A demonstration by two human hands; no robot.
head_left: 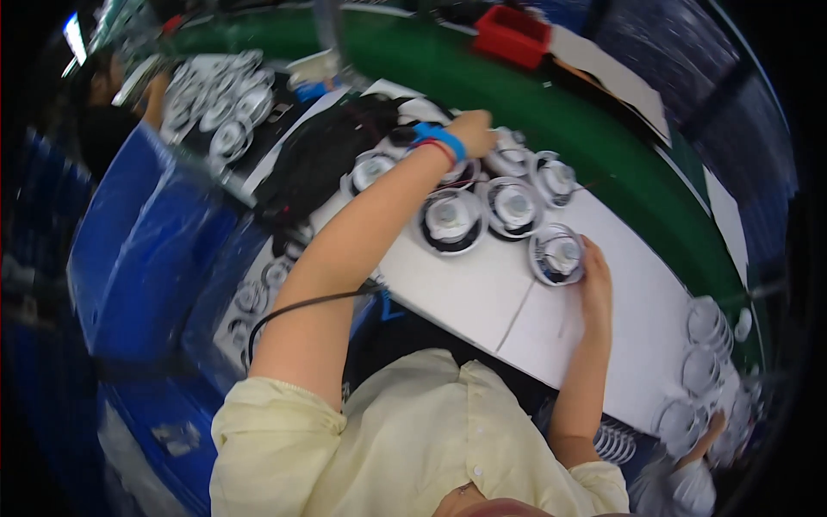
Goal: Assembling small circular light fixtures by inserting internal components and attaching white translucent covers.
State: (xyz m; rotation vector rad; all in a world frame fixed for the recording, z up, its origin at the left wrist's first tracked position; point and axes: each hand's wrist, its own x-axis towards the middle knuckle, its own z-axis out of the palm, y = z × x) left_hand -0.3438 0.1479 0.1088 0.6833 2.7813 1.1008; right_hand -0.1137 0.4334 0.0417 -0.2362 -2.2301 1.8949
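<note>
Several round white fittings that look like downlights stand grouped on the white table (448, 280), each with a dark inner ring and a pale centre. My right hand (594, 271) is curled against the outer rim of the nearest-right fitting (556, 254), which rests on the tabletop. Farther off, my left hand (474, 133) reaches over the group, fingers closed, beside the far fitting (508, 155). What those fingers pinch is hidden. A blue wristband (444, 140) and a thin red band circle the left wrist. Thin dark red wire runs across the group.
Dark cables (332, 146) lie heaped left of the group. A green belt (594, 129) passes behind the table, with a red bin (512, 36) beyond. Blue plastic-lined crates (155, 250) stand left. More fittings (702, 370) and another person's hand (715, 424) are at the right.
</note>
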